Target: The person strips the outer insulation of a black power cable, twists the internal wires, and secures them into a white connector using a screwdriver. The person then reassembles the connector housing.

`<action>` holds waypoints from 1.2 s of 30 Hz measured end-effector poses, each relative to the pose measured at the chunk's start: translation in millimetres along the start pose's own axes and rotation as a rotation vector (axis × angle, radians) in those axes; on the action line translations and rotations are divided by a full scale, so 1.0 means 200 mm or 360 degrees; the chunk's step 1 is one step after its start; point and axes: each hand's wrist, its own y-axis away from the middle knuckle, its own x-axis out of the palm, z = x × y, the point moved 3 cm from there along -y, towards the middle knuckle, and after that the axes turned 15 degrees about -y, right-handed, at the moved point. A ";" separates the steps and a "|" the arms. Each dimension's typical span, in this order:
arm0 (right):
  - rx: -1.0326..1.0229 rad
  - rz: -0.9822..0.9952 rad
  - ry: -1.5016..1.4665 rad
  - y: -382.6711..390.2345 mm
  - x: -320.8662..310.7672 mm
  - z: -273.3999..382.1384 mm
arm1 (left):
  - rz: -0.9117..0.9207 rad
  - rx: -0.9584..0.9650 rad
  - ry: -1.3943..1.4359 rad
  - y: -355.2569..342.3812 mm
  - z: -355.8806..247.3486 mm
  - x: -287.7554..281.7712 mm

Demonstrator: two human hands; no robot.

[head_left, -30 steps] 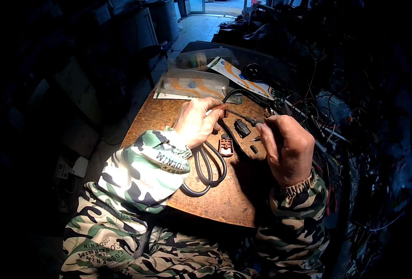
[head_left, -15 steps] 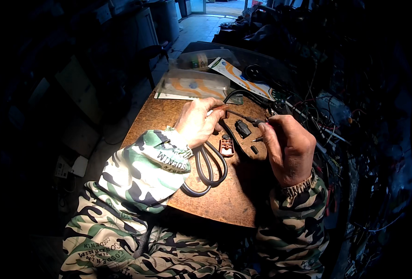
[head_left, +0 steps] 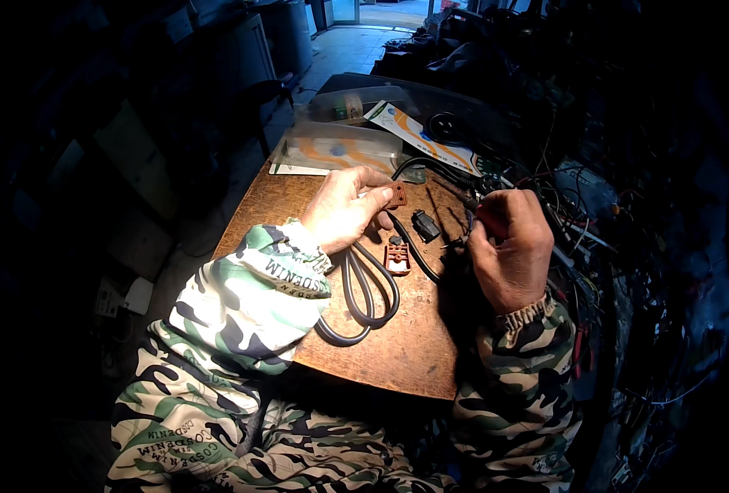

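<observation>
My left hand (head_left: 340, 212) grips a small brown plastic piece with holes (head_left: 396, 195) between thumb and fingers. My right hand (head_left: 512, 263) is closed on the red-and-dark handle of a screwdriver (head_left: 489, 215), whose thin shaft points toward the back left, apart from the brown piece. Between my hands lie a black plug housing (head_left: 425, 224) and an open brown plastic housing (head_left: 396, 259). A grey-black cable (head_left: 366, 327) is looped on the wooden table beside my left wrist, and another stretch runs between the parts.
The wooden table (head_left: 258, 209) carries clear plastic packages (head_left: 356, 144) and a white-and-orange card (head_left: 420, 135) at the back. A dark tangle of wires (head_left: 595, 238) fills the right side. A dark chair (head_left: 262, 99) stands beyond the left edge, and a tiled floor leads to a bright doorway.
My right hand has lifted slightly, raising the screwdriver and pulling its tip away from the brown piece. My left hand has shifted slightly back and left, showing more of that piece.
</observation>
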 end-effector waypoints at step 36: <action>0.0327 0.0234 -0.0849 0.05 0.19 -0.03 | 0.0552 -0.0105 0.1487 0.05 -0.10 -0.01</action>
